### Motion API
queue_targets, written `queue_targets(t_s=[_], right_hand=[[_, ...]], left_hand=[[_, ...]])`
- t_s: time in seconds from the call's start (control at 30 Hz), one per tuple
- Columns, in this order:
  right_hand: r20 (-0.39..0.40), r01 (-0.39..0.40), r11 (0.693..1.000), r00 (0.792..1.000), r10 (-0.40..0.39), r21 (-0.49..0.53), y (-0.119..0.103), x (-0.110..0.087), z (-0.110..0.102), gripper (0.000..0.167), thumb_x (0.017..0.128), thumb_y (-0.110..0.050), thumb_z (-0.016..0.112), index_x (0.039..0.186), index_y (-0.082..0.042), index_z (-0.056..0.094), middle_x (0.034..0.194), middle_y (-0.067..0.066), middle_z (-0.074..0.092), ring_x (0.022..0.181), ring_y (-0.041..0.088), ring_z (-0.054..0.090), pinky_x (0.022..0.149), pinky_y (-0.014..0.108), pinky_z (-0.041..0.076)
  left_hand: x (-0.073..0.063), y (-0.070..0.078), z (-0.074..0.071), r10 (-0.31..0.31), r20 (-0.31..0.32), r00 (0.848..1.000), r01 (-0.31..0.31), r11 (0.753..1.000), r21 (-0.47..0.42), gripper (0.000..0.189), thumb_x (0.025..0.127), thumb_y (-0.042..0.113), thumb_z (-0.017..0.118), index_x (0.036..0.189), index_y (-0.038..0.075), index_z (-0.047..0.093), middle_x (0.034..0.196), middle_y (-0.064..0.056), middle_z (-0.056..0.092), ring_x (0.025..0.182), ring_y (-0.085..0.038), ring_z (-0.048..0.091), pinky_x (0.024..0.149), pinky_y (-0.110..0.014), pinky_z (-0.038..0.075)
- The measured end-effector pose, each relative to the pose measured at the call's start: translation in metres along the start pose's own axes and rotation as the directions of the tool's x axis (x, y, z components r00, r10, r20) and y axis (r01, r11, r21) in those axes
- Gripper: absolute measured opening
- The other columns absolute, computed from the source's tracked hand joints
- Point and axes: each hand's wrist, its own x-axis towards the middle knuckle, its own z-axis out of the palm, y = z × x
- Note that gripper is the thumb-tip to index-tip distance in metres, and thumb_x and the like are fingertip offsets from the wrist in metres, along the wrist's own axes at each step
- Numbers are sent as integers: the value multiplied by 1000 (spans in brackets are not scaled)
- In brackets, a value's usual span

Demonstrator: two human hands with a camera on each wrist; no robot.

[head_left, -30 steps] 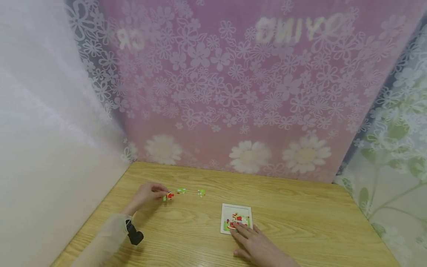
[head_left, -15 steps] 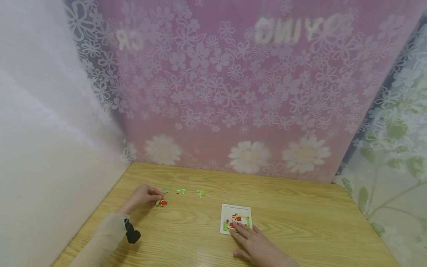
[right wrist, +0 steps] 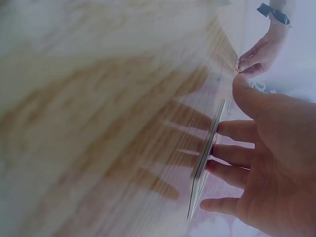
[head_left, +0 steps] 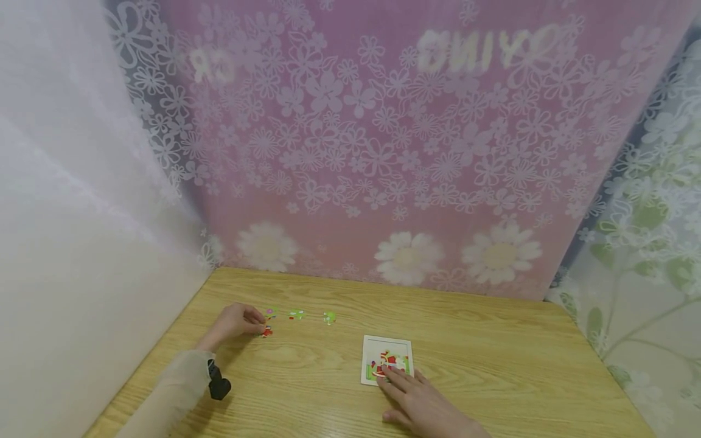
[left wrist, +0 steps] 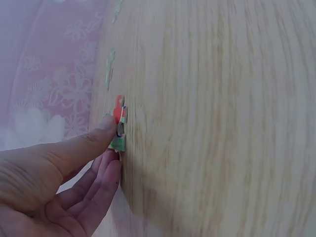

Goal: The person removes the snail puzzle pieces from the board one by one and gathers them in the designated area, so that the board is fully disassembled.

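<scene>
My left hand (head_left: 237, 322) is at the left of the table, thumb and fingers pinching a red and green puzzle piece (left wrist: 119, 113). Part of that piece is hidden by the thumb. Just behind the fingers lies a puzzle piece with a pink spot (head_left: 271, 311). On the right, my right hand (head_left: 424, 401) rests its straight fingertips on a square white-framed puzzle board (head_left: 373, 343). Red, green and white pieces sit inside the frame, partly covered by the fingers. In the right wrist view the board (right wrist: 197, 173) appears nearly edge-on beneath the spread fingers.
Two more loose puzzle pieces lie toward the back: a green and white one (head_left: 296, 314) and a green one (head_left: 329, 317). A pink flowered curtain (head_left: 350, 182) hangs along the far edge of the wooden table (head_left: 482, 340). A white sheet (head_left: 98, 243) stands at the left.
My left hand has drawn slightly left and toward me with the red and green piece, baring the pink-spotted piece behind it. The right hand and the board have stayed in place.
</scene>
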Motion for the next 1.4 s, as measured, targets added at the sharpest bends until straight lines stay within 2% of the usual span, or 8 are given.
queue_targets(t_s=[0.2, 0.3, 0.43, 0.57, 0.73, 0.93, 1.13, 1.4], right_hand=[[-14, 5, 1000, 1000, -5, 6, 1, -1, 1, 68, 104, -57, 42, 149, -7, 51, 159, 13, 40, 144, 31, 42, 105, 67, 40], [-23, 10, 1000, 1000, -10, -2, 2, -1, 1, 67, 104, -56, 44, 149, -7, 51, 159, 13, 40, 143, 31, 42, 104, 67, 40], [-33, 12, 1000, 999, -12, 8, 3, -2, -1, 66, 104, -55, 45, 148, -7, 52, 159, 13, 41, 143, 32, 43, 105, 67, 40], [-51, 25, 999, 998, -23, 38, 4, -4, -2, 65, 105, -53, 45, 147, -5, 53, 158, 14, 42, 142, 32, 44, 105, 67, 39], [-112, 71, 997, 991, -68, 28, 7, -8, 0, 60, 106, -48, 48, 146, -3, 54, 155, 14, 46, 140, 32, 47, 103, 65, 42], [-204, 107, 993, 972, -116, -56, 10, -11, -2, 55, 105, -42, 54, 142, -3, 58, 148, 15, 53, 134, 31, 53, 98, 64, 47], [-207, 63, 997, 976, -73, -55, 17, -18, -2, 55, 104, -45, 53, 142, -4, 58, 148, 15, 54, 133, 36, 53, 99, 66, 45], [-237, 50, 994, 969, -73, -99, 22, -25, -2, 54, 103, -43, 56, 142, -4, 59, 147, 14, 55, 131, 39, 54, 99, 67, 44]], left_hand=[[-2, 4, 1, 18, -25, 1000, -18, 1000, 10, 12, 84, 12, 83, 93, 6, 76, 86, -1, 73, 79, -15, 66, 71, -36, 55], [-1, 8, 0, 11, -57, 998, -10, 1000, 15, 9, 88, 12, 79, 94, 6, 76, 87, -2, 72, 78, -15, 65, 68, -34, 54], [2, 19, -3, -12, -86, 996, 13, 1000, 20, 14, 94, 20, 74, 100, 7, 76, 90, -4, 72, 75, -16, 65, 64, -31, 53], [6, 30, -4, -4, -84, 996, 2, 1000, -17, 21, 98, 23, 70, 106, 4, 75, 90, -8, 73, 74, -18, 67, 64, -32, 55], [10, 46, 1, 0, -83, 997, -8, 996, -94, 25, 101, 22, 66, 113, 1, 73, 97, -15, 74, 84, -27, 72, 70, -36, 60], [14, 63, 9, 20, -80, 997, -37, 975, -217, 28, 102, 21, 65, 117, -1, 72, 102, -22, 73, 91, -38, 72, 75, -45, 61], [18, 78, 22, 75, -58, 996, -90, 941, -326, 27, 102, 19, 63, 118, -2, 71, 110, -23, 72, 99, -38, 71, 86, -50, 59], [26, 97, 45, 147, 3, 989, -135, 919, -370, 27, 103, 20, 61, 119, 0, 71, 113, -25, 71, 100, -38, 71, 84, -51, 59]])
